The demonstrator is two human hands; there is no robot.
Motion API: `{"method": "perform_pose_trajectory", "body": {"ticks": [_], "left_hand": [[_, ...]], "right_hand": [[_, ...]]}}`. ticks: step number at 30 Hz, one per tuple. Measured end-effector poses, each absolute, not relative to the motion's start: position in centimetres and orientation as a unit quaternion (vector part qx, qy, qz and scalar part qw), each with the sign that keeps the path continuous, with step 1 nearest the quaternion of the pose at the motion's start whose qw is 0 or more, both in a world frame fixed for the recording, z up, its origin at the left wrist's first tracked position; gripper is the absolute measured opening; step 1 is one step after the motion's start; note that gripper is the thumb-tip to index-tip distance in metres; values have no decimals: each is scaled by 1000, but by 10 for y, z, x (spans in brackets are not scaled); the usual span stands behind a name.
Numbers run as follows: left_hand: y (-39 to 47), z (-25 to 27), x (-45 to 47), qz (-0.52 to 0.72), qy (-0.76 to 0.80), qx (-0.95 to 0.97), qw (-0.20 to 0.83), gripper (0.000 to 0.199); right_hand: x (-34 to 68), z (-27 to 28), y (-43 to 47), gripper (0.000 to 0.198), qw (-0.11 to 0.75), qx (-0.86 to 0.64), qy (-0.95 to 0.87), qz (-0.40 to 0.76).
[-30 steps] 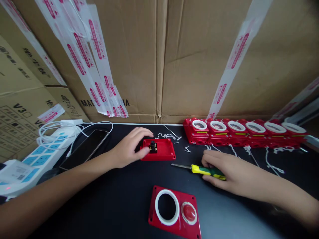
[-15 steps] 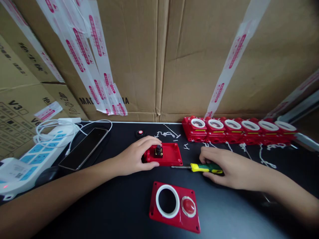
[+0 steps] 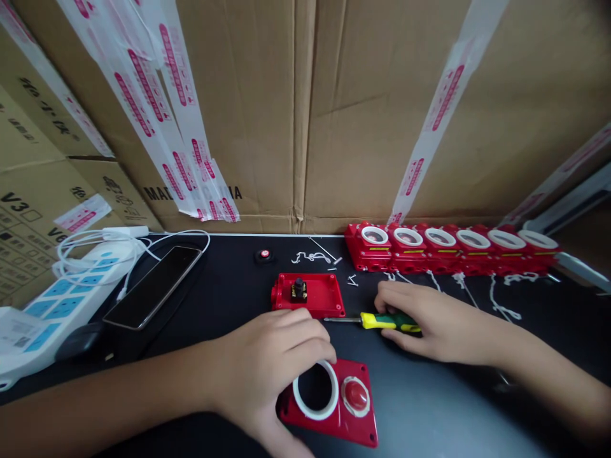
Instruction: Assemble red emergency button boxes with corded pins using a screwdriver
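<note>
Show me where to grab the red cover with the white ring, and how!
Probably by its edges at the white ring end, coming from the left: the red cover is wide and flat, its red dome is at the other end, and the left hand is there.

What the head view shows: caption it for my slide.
Left hand at a red cover, right hand holding a screwdriver, an open red box beyond the left.
</note>
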State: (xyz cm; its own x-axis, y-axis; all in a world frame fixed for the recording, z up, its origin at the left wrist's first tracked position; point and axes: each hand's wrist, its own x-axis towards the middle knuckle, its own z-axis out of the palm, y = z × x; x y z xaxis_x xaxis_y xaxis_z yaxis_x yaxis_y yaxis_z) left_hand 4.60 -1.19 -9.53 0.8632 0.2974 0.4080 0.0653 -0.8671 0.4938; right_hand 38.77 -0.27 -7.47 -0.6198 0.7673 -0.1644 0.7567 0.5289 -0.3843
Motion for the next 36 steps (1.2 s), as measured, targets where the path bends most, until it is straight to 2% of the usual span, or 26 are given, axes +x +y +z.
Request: {"method": "perform_pose_trajectory", "body": {"ticks": [5, 12, 18, 20, 25, 31, 36], "left_hand": [[-12, -111, 47, 213, 129, 927, 281, 75], [-6, -113, 50, 243, 93, 919, 297, 70], [-6, -113, 47, 240, 142, 900, 336, 74], [-7, -115, 46, 230, 169, 891, 354, 75], [-9, -119, 46, 222, 211, 876, 373, 72], [-16, -120, 51, 236, 257, 858, 377, 67], [-21, -120, 54, 249, 264, 846, 391, 62]], "right_hand": [[389, -72, -5, 11, 28, -428, -877, 215], [390, -74, -7, 18, 9, -395, -895, 207], [389, -72, -7, 16, 7, -397, -895, 202], [386, -73, -8, 11, 32, -396, -900, 182], [355, -82, -31, 14, 185, -346, -915, 90], [317, -93, -61, 30, 236, -350, -896, 136], [319, -94, -62, 20, 271, -344, -894, 97]]}}
